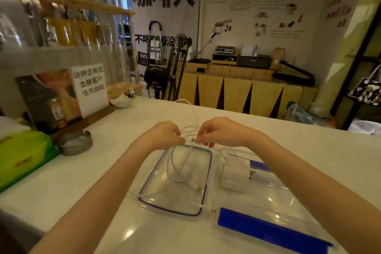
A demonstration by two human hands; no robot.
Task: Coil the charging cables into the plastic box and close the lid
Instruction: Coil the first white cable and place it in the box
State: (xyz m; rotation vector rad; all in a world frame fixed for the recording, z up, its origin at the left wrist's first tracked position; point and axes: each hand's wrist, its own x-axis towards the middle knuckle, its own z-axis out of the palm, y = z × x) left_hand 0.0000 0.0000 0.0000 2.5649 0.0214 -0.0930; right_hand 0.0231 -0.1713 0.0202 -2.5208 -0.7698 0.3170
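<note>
Left hand [165, 133]: the white cable [190, 130] is pinched between curled fingers just above the far rim of the plastic box [208, 173], so that the loop being formed is kept from springing open
Right hand [219, 131]: the fingertips are closed on the same cable close to a small metal plug end; the two hands are held almost touching, presumably so a tight turn can be wound
Cable path: one strand is seen running away across the white counter [103, 171] towards its far edge, while other turns hang down from the hands into the box
Box: it is set open on the counter directly under the hands, so the coil can be lowered straight in; cable and what seems to be a white plug are already lying inside
Lid [272, 227]: a clear lid with blue clasps is lying to the right of the box, overlapping nothing that can be made out clearly, and is judged not yet fitted
White adapter [235, 173]: it is resting just beside the box's right wall
Stage: coiling is judged under way, closing remains to be done
</note>
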